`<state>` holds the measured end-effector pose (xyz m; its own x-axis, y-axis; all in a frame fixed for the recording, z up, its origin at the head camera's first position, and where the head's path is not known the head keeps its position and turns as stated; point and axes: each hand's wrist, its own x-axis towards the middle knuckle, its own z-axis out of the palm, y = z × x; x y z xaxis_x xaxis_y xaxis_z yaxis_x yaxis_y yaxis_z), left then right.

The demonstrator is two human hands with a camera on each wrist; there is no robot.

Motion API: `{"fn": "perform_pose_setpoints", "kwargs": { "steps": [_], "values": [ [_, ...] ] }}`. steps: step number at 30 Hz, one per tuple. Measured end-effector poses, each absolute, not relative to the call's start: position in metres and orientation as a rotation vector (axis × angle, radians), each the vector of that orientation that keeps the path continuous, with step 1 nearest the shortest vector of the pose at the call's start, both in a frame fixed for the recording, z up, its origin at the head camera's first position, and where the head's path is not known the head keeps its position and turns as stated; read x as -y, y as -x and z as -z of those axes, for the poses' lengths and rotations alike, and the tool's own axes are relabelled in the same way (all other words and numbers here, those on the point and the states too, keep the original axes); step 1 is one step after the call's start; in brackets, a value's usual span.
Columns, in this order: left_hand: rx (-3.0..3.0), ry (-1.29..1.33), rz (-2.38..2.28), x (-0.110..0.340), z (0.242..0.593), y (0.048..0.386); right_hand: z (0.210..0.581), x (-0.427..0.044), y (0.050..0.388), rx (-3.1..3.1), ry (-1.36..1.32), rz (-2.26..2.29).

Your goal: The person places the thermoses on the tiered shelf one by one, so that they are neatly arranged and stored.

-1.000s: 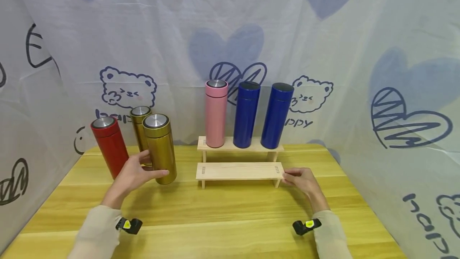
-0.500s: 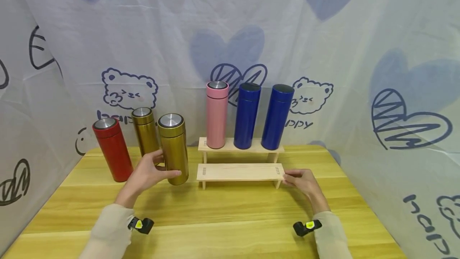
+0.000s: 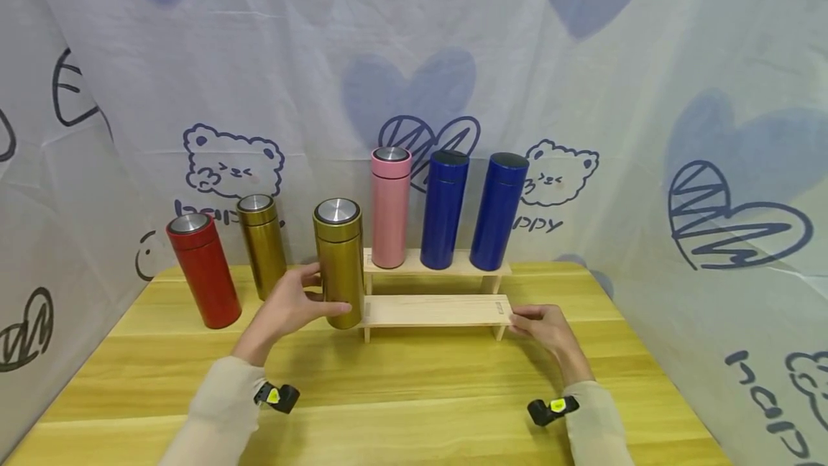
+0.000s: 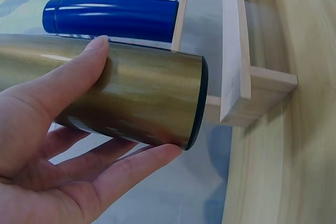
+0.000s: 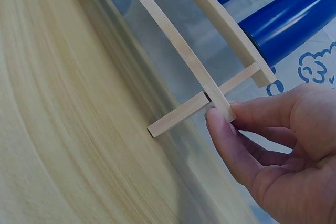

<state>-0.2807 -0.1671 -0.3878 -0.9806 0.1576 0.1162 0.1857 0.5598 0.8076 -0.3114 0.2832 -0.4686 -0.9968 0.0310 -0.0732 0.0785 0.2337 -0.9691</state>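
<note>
My left hand (image 3: 294,300) grips a gold thermos bottle (image 3: 339,265) with a silver-topped lid, thumb on one side and fingers on the other. The bottle is off the table, beside the left end of the two-tier wooden rack (image 3: 433,310); in the left wrist view its dark base (image 4: 197,103) shows just above the lower shelf. At the rack's other end, my right hand (image 3: 546,326) pinches the lower shelf's corner between thumb and fingers, also seen in the right wrist view around the shelf's end (image 5: 223,106). The left fingertips are partly hidden behind the bottle in the head view.
A pink bottle (image 3: 390,214) and two blue bottles, one in the middle (image 3: 443,214) and one at the right (image 3: 497,218), stand on the upper shelf. Left on the wooden table (image 3: 414,408) stand a red bottle (image 3: 210,275) and another gold bottle (image 3: 264,250). A printed curtain (image 3: 310,78) hangs behind.
The left hand has carried the gold bottle rightward, away from the other gold bottle to the rack's left end. The right hand has stayed at the shelf's corner.
</note>
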Motion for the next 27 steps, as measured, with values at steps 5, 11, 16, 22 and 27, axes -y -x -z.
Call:
{"fn": "perform_pose_setpoints", "kwargs": {
  "steps": [5,11,16,22,27],
  "values": [
    [2.746,0.332,1.443,0.157,0.387,0.283,0.468,-0.282,0.311,-2.441,-0.115,1.921],
    [2.747,0.356,1.453,0.143,0.385,0.286,0.468,-0.282,0.311,-2.436,-0.132,1.929],
    [2.743,0.373,1.470,0.130,0.383,0.290,0.469,-0.284,0.312,-2.432,-0.134,1.923],
    [2.743,0.396,1.493,0.113,0.382,0.293,0.469,-0.285,0.312,-2.411,-0.113,1.937],
    [2.726,0.443,1.505,0.099,0.382,0.295,0.468,-0.285,0.313,-2.402,-0.094,1.945]
  ]
}}
